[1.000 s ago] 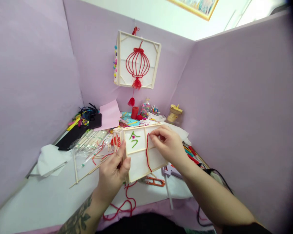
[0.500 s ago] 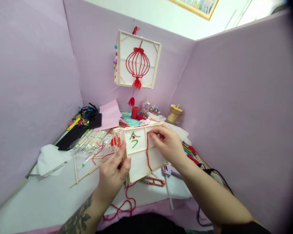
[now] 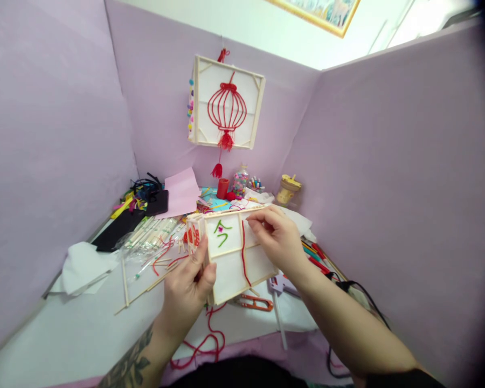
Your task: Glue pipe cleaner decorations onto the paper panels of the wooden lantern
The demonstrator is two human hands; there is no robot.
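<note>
My left hand (image 3: pixel 189 277) grips the left side of a box-shaped paper lantern (image 3: pixel 226 275) with a wooden-stick frame, its thumb on the front edge. The lantern is tilted, its white face toward me. Green strokes (image 3: pixel 223 237) with a small pink bit form a character in the upper left panel. A red yarn strand (image 3: pixel 243 253) runs down the face near the middle stick. Right beside the strand's top end, my right hand (image 3: pixel 277 234) has thumb and forefinger pinched together; whether anything is between them is hidden. Red designs (image 3: pixel 194 235) show on the lantern's left side.
A finished-looking lantern (image 3: pixel 229 105) hangs on the back panel. Below the held lantern lie orange thread snips (image 3: pixel 256 303), loose red yarn (image 3: pixel 204 345) and a glue gun (image 3: pixel 281 284). Bagged sticks (image 3: pixel 151 234) lie left; a jar of pompoms (image 3: pixel 240 182) stands behind.
My right fingertips have shifted slightly right, away from the yarn's top end. The lantern and my left hand stay nearly in place; the view has tipped slightly.
</note>
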